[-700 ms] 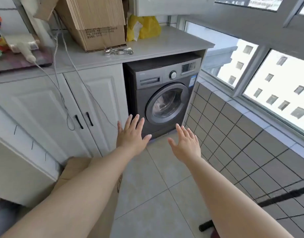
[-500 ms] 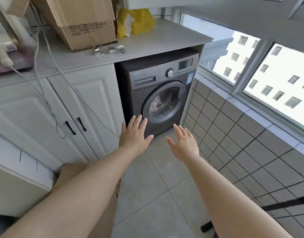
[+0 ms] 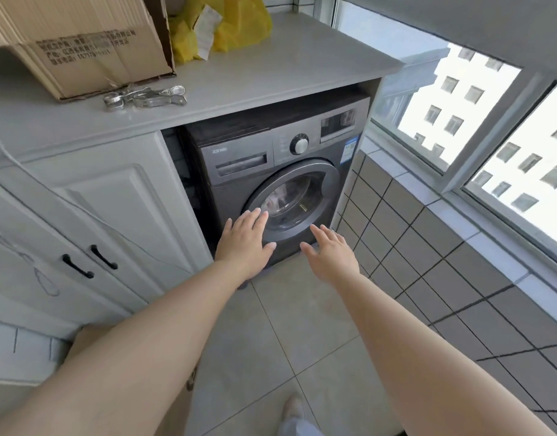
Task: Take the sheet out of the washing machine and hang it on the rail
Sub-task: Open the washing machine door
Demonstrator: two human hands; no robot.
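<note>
Tiled floor (image 3: 302,325), pale, fills the foreground of a narrow laundry balcony; a foot shows at the bottom edge. Both bare forearms reach forward over it. Left hand (image 3: 244,239): fingers straight and together, holding nothing, seen against the lower left rim of the round door (image 3: 294,199); whether it touches the rim cannot be told. Right hand (image 3: 332,253): fingers spread and relaxed, holding nothing, a little lower and to the right, near the machine's bottom corner and apart from the door. Washing machine (image 3: 239,187): dark grey front-loader, set under the counter (image 3: 270,77), directly ahead of and below the hands; door closed. Sheet (image 3: 274,199): only a pale, blurred patch behind the left of the glass, taken to be the load; its lie and fold cannot be told. Judgement: the door is the one thing between hands and sheet, and the left hand is the nearer to it; which side the door's handle is on is not plain. Further back: white cabinet doors (image 3: 91,215) to the left; on the counter, a cardboard box (image 3: 82,42), metal clips (image 3: 145,96), a yellow bag (image 3: 226,23). Right side: tiled wall (image 3: 428,247) under a window (image 3: 459,105). No rail is in view.
</note>
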